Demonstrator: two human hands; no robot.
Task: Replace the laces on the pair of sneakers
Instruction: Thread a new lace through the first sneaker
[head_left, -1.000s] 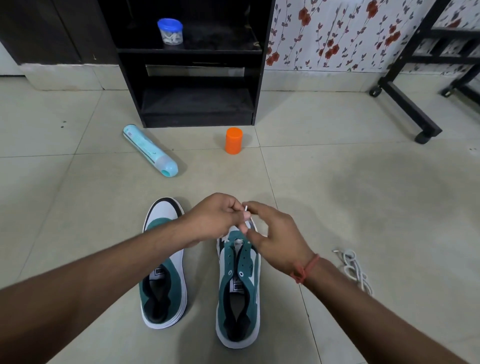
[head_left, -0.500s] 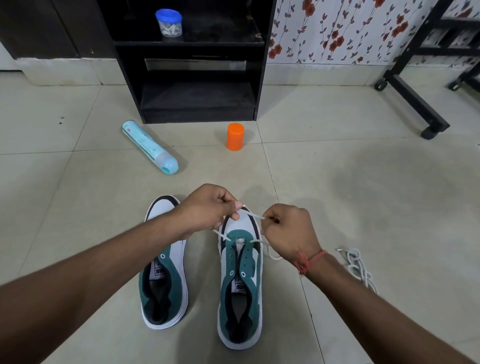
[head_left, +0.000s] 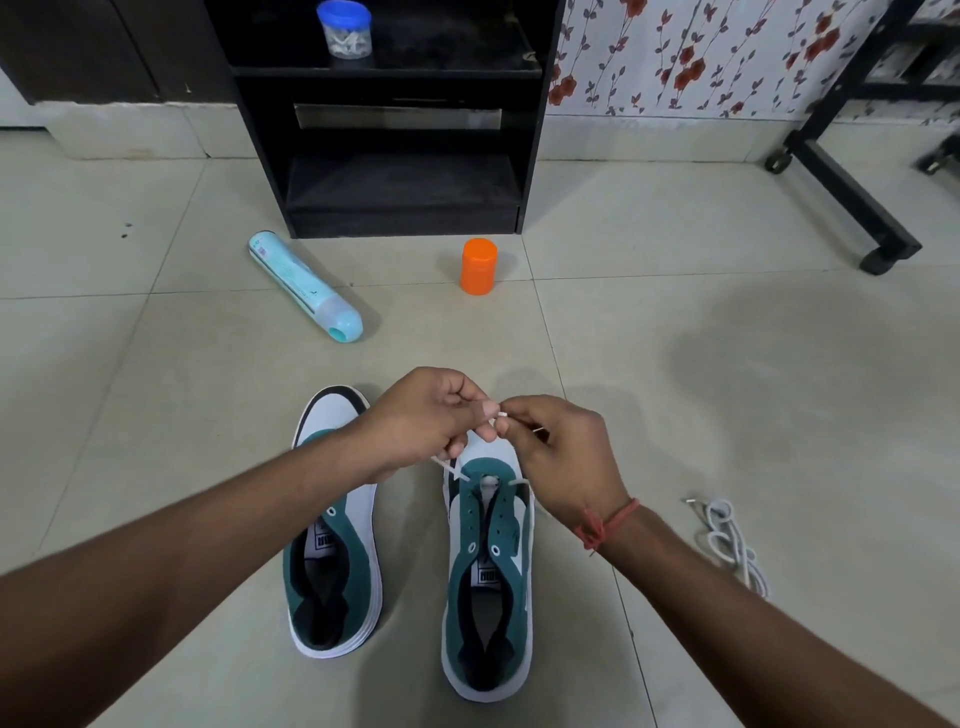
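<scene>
Evening up the two lace ends above the toe of the right-hand sneaker.

Half a second back the hands were drawn apart with the white lace (head_left: 457, 470) stretched between them; now the left hand (head_left: 431, 421) and right hand (head_left: 558, 449) are meeting again, each pinching one end so the tips are touching between the fingertips. The lace is running only through the lowest eyelets of the sneaker (head_left: 488, 577) directly beneath the hands, so this looks like a length check before crossing upward, with nearly all the lacing still ahead. The second sneaker (head_left: 332, 545) is sitting just beside the left forearm, unlaced, and a loose bundle of white lace (head_left: 727, 540) is lying on the floor (head_left: 727, 364) beyond the right wrist.
</scene>
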